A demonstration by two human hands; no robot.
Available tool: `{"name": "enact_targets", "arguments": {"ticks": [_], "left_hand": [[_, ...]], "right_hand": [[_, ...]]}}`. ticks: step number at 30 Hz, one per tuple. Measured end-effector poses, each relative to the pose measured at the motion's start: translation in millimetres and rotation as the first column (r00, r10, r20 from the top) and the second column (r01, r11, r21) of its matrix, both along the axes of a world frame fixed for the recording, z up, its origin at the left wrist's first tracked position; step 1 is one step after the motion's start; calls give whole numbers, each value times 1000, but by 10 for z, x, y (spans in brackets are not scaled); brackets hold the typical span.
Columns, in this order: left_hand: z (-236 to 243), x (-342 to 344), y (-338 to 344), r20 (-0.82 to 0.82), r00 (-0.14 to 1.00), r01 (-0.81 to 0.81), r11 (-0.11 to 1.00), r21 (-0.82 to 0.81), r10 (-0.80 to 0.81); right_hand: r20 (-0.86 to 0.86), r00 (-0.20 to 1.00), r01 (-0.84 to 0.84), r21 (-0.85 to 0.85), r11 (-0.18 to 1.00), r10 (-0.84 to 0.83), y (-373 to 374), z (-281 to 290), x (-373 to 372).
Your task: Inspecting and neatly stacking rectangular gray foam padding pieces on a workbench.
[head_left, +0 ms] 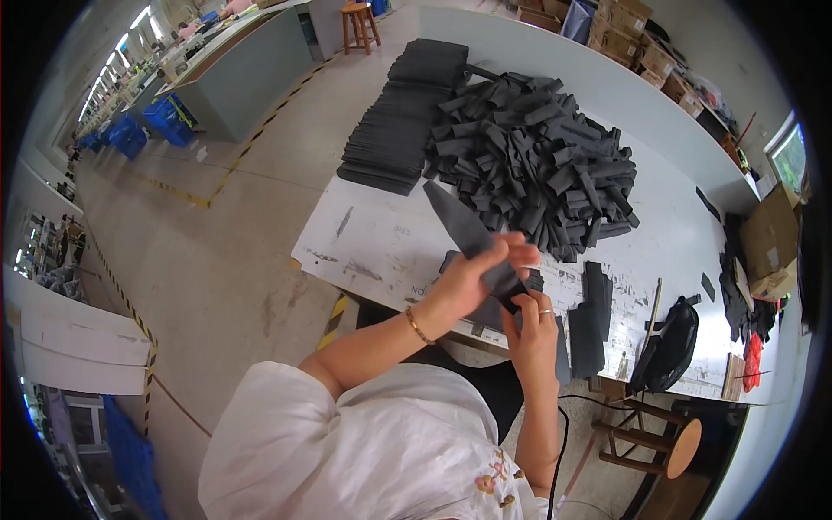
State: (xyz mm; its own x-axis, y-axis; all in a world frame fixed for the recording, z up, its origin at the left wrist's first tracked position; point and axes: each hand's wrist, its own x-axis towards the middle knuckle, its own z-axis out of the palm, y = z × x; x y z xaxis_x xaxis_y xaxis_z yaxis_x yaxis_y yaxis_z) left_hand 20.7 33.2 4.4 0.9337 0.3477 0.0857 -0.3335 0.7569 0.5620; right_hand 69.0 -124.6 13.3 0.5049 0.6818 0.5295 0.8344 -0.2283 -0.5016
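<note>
A long dark grey strip of cloth-like material (pixel 458 221) is held up slantwise above the table's front edge, its far end pointing up and to the left. My left hand (pixel 468 282) grips the strip around its middle, thumb on one side and fingers on the other. At the strip's near end, my right hand (pixel 531 334) pinches it between thumb and fingers. Beyond my hands lies a loose heap of similar dark strips (pixel 537 160). To the heap's left stand neatly layered rows of the same strips (pixel 390 121). Several flat dark pieces (pixel 589 325) lie right of my right hand.
The white table (pixel 347 230) has a raised white panel along its back. On its right side are a black bag (pixel 674 347), a thin stick (pixel 652 316) and a cardboard box (pixel 771 238). A wooden stool (pixel 680 446) and a black cable (pixel 565 433) are near my right.
</note>
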Motion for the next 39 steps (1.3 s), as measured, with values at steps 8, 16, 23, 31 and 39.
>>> {"name": "enact_targets", "arguments": {"ticks": [8, 16, 23, 31, 39], "left_hand": [[173, -32, -143, 24, 992, -119, 992, -43, 120], [80, -84, -327, 14, 992, -128, 990, -52, 128], [71, -108, -320, -14, 994, -106, 993, -56, 105], [76, 38, -159, -5, 975, -221, 969, -112, 221], [57, 26, -122, 136, 983, -125, 992, 12, 122]], "right_hand": [[210, 971, -138, 114, 984, 112, 24, 101, 80], [204, 969, -174, 160, 972, 140, 89, 64, 58], [119, 983, -159, 140, 977, 143, 64, 46, 31], [-535, 844, 221, 396, 891, 29, 294, -114, -154], [-831, 392, 272, 513, 814, 393, 228, 23, -131]]}}
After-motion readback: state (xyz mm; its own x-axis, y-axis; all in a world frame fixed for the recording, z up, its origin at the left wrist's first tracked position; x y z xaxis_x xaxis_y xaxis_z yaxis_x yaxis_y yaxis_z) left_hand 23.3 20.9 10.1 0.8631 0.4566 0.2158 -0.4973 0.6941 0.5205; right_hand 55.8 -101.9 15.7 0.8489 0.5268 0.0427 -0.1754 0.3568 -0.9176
